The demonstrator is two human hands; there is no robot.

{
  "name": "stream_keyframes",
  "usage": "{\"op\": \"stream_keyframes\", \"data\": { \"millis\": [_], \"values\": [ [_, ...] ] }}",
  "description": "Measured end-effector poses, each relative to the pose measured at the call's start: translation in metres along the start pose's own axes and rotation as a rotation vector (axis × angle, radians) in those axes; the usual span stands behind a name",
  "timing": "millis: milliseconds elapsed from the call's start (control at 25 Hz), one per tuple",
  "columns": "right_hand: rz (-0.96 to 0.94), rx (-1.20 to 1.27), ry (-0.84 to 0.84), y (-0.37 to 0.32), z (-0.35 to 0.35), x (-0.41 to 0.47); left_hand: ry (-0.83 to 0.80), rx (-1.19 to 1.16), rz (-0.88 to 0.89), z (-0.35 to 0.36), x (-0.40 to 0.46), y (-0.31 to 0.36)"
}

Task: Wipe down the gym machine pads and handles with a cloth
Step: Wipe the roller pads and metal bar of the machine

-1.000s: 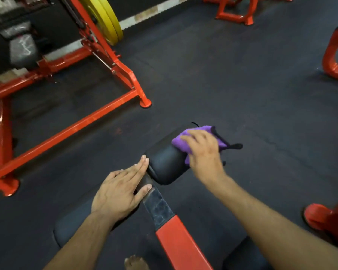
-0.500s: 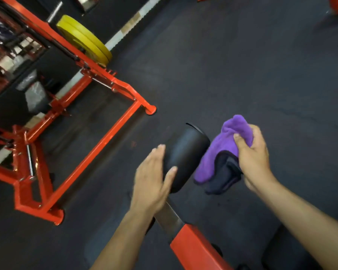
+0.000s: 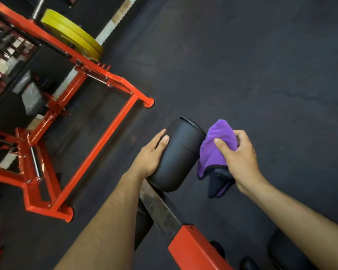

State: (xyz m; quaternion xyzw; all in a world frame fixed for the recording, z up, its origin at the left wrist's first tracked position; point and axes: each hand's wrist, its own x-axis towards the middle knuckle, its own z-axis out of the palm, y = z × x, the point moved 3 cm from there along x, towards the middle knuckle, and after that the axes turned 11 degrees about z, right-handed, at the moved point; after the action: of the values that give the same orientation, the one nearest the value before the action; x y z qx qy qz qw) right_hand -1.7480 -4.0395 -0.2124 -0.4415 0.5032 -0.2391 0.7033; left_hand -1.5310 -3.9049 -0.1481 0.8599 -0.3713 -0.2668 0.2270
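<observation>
A black cylindrical roller pad (image 3: 179, 152) sticks out from the end of a metal bar on an orange machine arm (image 3: 193, 248). My left hand (image 3: 150, 154) lies flat along the pad's left side, fingers straight. My right hand (image 3: 239, 158) grips a purple cloth with a dark edge (image 3: 213, 152) and holds it against the pad's right side. The cloth's lower corner hangs down below my hand.
An orange machine frame (image 3: 98, 145) stands on the dark rubber floor (image 3: 242, 65) to the left, with yellow weight plates (image 3: 72, 34) at its top. A second black pad (image 3: 285, 250) shows at the lower right, partly behind my right forearm.
The cloth came off the top of the pad and now sits at its right side. My left hand moved up from the lower pad to the roller's left side. The view tilted.
</observation>
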Motion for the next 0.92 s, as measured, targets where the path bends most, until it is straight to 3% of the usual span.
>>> {"op": "stream_keyframes", "data": {
  "millis": [200, 400, 560, 600, 720, 760, 800, 920],
  "values": [
    [-0.076, -0.078, -0.011, -0.020, -0.002, -0.008, 0.234, 0.339, 0.230, 0.018, -0.024, 0.023],
    [-0.477, -0.140, 0.088, -0.031, 0.008, -0.007, 0.222, 0.331, 0.150, 0.023, -0.031, 0.028],
    [-0.687, -0.623, 0.243, -0.022, 0.066, -0.004, 0.240, 0.249, 0.122, 0.024, -0.031, 0.026],
    [-0.728, -0.706, 0.207, -0.009, 0.074, -0.013, 0.235, 0.226, 0.097, 0.022, -0.029, 0.023],
    [-0.785, -0.815, -0.221, 0.034, 0.074, -0.062, 0.210, 0.142, 0.043, 0.012, -0.023, 0.020],
    [-0.758, -0.802, -0.285, 0.035, 0.067, -0.062, 0.204, 0.132, 0.034, 0.011, -0.022, 0.019],
    [-0.749, -0.755, -0.256, 0.026, 0.062, -0.051, 0.200, 0.134, 0.026, 0.011, -0.022, 0.019],
    [-0.620, -0.532, 0.100, -0.020, 0.052, 0.004, 0.212, 0.156, 0.028, 0.012, -0.020, 0.015]
  ]
}}
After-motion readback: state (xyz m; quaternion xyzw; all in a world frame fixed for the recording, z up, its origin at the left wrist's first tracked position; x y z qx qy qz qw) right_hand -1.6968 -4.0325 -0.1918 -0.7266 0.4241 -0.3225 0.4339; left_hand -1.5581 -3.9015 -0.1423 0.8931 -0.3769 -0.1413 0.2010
